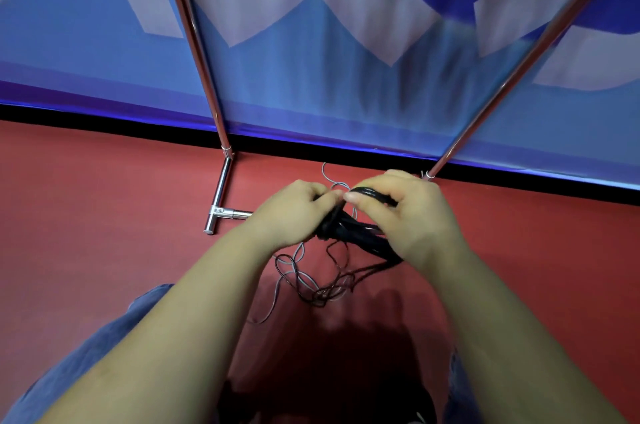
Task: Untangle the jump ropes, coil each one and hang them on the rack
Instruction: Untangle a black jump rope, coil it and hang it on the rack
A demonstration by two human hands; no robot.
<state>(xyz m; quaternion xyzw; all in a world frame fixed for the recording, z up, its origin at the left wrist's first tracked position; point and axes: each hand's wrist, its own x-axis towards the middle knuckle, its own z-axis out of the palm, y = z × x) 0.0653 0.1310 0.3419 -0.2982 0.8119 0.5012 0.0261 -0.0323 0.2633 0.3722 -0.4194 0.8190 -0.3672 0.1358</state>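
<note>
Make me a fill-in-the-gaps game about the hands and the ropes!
1. Both hands, left hand and right hand, hold a bundle of ___ rope.
2. The floor under the loose ropes is ___.
3. The shiny rack is made of ___.

Missing words: black; red; metal

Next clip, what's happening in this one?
A person is working over a red floor in front of a metal rack. Both hands hold a bundle of black jump rope: the left hand grips one end of the bundle, the right hand the looped part. Loose black strands and a grey rope lie tangled on the floor below. No rope shows on the visible rack parts.
</note>
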